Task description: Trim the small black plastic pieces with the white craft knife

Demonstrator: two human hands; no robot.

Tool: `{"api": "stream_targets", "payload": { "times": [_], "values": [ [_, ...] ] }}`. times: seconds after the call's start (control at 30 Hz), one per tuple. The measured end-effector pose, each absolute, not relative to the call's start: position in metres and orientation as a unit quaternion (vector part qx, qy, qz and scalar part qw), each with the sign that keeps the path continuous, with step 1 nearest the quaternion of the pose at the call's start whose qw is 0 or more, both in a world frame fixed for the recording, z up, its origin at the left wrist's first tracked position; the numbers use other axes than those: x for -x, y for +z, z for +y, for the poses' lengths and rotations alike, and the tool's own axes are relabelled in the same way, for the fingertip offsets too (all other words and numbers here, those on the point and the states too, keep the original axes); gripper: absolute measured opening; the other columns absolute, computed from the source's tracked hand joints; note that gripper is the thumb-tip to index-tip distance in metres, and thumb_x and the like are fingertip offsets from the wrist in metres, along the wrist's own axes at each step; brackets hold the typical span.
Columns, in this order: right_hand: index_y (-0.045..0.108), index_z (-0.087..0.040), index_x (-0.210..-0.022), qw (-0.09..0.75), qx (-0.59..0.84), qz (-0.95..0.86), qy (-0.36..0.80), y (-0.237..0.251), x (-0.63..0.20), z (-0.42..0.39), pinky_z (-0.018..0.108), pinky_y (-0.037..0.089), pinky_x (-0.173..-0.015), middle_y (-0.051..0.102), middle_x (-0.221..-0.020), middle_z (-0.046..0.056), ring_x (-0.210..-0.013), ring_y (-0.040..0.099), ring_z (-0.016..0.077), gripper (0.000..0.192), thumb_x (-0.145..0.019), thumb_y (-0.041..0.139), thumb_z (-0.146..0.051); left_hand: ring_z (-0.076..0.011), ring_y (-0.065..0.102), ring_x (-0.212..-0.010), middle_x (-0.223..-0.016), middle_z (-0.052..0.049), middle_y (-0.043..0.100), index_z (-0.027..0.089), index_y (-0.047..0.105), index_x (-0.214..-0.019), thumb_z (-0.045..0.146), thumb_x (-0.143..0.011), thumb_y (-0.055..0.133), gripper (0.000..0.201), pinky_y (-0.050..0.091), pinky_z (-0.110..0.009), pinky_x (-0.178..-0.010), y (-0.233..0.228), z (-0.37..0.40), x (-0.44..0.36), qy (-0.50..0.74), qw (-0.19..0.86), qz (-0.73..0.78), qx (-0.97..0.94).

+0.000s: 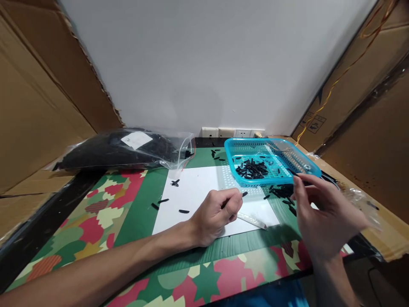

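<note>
Left grip [214, 215] narrow, pinching a small black piece [244, 194] over white sheet [194, 192]. Right grip [322, 213] wide, empty, hovering beside loose black pieces [283, 192], just below blue basket [315, 170] on bench [96, 221].

left hand [214, 215] grip: fingers curled under, so what they pinch is hidden; only a small dark tip shows.
right hand [322, 213]: covers part of the loose black pieces [283, 192] on the desk [140, 209]; wrist cut off by the bottom edge.
clear bag [124, 149]: dark contents too blurred to tell apart; label unreadable.
blue basket [275, 160]: black pieces inside too small to make out.
white strip [252, 220]: near end hidden under the left hand.
</note>
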State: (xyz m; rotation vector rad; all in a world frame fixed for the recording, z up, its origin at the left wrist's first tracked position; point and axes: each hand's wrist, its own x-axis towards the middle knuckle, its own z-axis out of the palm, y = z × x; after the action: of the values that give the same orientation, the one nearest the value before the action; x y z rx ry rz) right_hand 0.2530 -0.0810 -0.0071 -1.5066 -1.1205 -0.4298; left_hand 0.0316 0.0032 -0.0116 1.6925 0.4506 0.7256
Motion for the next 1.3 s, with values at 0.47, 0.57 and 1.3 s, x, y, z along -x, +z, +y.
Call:
{"api": "stream_targets", "payload": {
  "times": [0.47, 0.57, 1.3],
  "values": [
    [0.081, -0.024, -0.115, 0.500, 0.496, -0.696, 0.139, 0.012, -0.217, -0.097, 0.022, 0.057, -0.051, 0.082, -0.091, 0.004, -0.066, 0.073, 0.0163, 0.016, -0.101, 0.071, -0.024, -0.0107, 0.042, -0.058, -0.065, 0.004, 0.049, 0.020, 0.050, -0.081, 0.056, -0.113, 0.040, 0.050, 0.032, -0.026, -0.057, -0.015, 0.002, -0.023, 0.273, 0.512, 0.167, -0.797],
    [0.081, -0.025, -0.112, 0.516, 0.488, -0.685, 0.161, 0.009, -0.215, -0.093, 0.022, 0.062, -0.057, 0.083, -0.095, 0.005, -0.073, 0.078, 0.0175, 0.015, -0.103, 0.069, -0.021, -0.0109, 0.043, -0.057, -0.066, 0.004, 0.049, 0.020, 0.051, -0.084, 0.057, -0.113, 0.038, 0.049, 0.033, -0.026, -0.057, -0.014, 0.000, -0.022, 0.269, 0.518, 0.166, -0.795],
    [0.081, -0.023, -0.103, 0.521, 0.477, -0.685, 0.179, 0.011, -0.220, -0.091, 0.025, 0.063, -0.068, 0.084, -0.092, 0.003, -0.073, 0.078, 0.0169, 0.007, -0.101, 0.074, -0.022, -0.0100, 0.039, -0.052, -0.063, 0.005, 0.046, 0.020, 0.052, -0.087, 0.054, -0.113, 0.038, 0.045, 0.030, -0.025, -0.050, -0.006, -0.003, -0.022, 0.260, 0.542, 0.159, -0.783]
  ]
}}
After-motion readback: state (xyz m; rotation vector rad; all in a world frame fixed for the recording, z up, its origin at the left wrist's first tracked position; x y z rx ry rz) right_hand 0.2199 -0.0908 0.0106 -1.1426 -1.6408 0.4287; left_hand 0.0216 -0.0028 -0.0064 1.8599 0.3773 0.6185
